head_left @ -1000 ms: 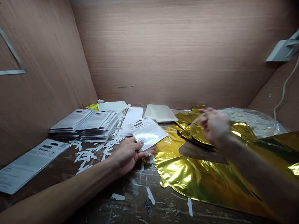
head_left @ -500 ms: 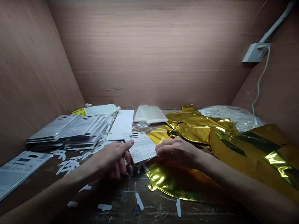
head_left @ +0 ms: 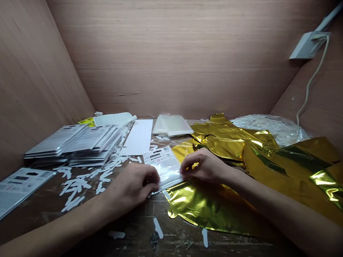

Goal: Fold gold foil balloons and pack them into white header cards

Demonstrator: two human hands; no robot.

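The left hand [head_left: 135, 186] and right hand [head_left: 205, 166] pinch the near edge of a small clear printed plastic packet [head_left: 164, 167]; fingers clamped on it, seemingly. It lies on the scuffed tabletop [head_left: 141, 234], just left of crumpled gold foil sheets [head_left: 231, 149].

The clear packet [head_left: 165, 167] carries a white label printed with black bars. The foil sheets [head_left: 231, 149] are shiny gold with dark green reflections. White paper strips [head_left: 77, 184] speckle the dark brown, scuffed worktop [head_left: 175, 241].

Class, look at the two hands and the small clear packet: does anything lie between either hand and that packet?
Nothing visible does. The left hand and the right hand both already touch the clear packet, one at each lower corner, with gold foil lying just beside it.
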